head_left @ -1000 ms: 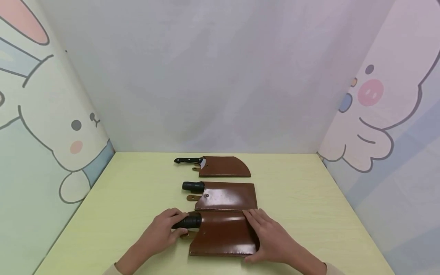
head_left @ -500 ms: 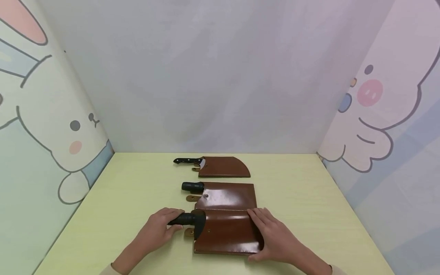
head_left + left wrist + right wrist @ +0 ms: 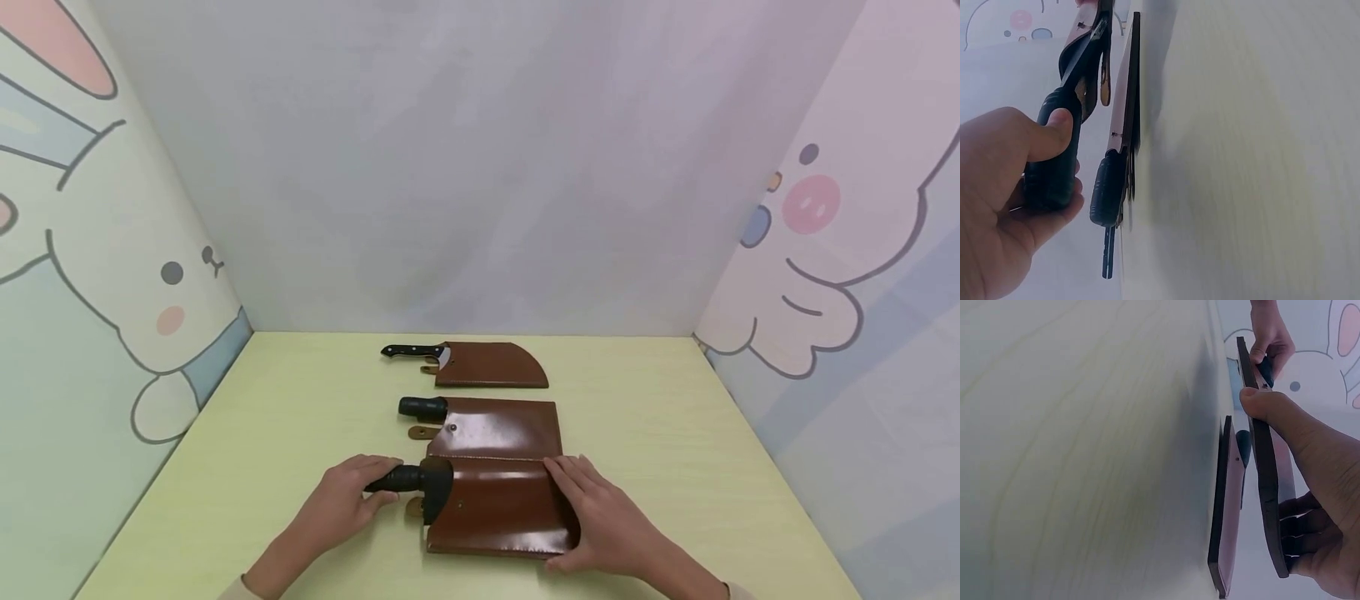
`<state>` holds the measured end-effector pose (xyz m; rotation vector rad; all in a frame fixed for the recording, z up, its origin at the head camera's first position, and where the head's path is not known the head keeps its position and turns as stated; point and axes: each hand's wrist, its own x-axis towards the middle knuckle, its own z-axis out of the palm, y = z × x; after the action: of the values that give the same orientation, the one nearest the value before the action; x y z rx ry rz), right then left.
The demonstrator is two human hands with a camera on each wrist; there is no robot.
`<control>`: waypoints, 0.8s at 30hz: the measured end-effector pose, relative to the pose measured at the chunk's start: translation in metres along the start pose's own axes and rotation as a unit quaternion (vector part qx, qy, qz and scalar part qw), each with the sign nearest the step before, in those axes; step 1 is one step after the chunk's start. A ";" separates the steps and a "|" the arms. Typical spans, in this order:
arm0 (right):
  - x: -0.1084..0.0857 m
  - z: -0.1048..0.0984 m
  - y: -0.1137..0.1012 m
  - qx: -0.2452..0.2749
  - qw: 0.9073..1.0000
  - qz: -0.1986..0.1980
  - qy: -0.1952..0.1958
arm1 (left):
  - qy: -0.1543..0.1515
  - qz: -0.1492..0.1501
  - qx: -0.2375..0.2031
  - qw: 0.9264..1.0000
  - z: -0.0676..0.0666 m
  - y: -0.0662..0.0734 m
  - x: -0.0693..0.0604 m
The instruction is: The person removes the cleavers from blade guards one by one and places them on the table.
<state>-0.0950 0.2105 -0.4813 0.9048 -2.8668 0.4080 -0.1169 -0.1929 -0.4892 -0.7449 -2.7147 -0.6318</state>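
Observation:
In the head view a brown leather sheath is held near the front of the table, with part of a dark blade showing at its left end. My left hand grips the black handle of that knife; the left wrist view shows the thumb on top of the handle and fingers round its other side. My right hand holds the sheath's right end, thumb at the lower corner and fingers at the upper one. In the right wrist view the sheath stands off the table surface.
Just behind lies a second sheathed cleaver with a black handle, partly overlapped by the held sheath in the head view. Farther back lies a third knife in a curved brown sheath. Walls with cartoon drawings border the pale table.
The sheath has moved slightly right with my right hand, and the handle slightly left with my left hand. More of the dark blade shows at the sheath's mouth.

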 end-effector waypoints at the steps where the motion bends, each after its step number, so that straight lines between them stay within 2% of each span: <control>1: -0.001 0.000 0.001 0.002 1.000 0.000 0.004 | 0.005 0.000 0.002 1.000 0.000 0.000 0.000; 5: -0.003 0.001 0.004 -0.001 1.000 -0.008 0.018 | 0.022 0.004 0.006 1.000 -0.001 -0.002 -0.001; 10: -0.005 0.002 0.007 -0.013 0.999 -0.014 0.025 | 0.026 0.012 0.007 1.000 -0.001 -0.003 -0.002; 17: -0.008 0.000 0.011 -0.004 0.999 -0.002 0.037 | 0.039 -0.011 0.012 0.999 -0.007 -0.005 -0.004; 24: -0.009 -0.003 0.016 0.004 1.000 -0.004 0.030 | 0.044 -0.012 0.007 0.999 -0.010 -0.010 -0.005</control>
<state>-0.0971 0.2292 -0.4832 0.8894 -2.8084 0.4384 -0.1161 -0.2075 -0.4854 -0.6651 -2.6480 -0.6353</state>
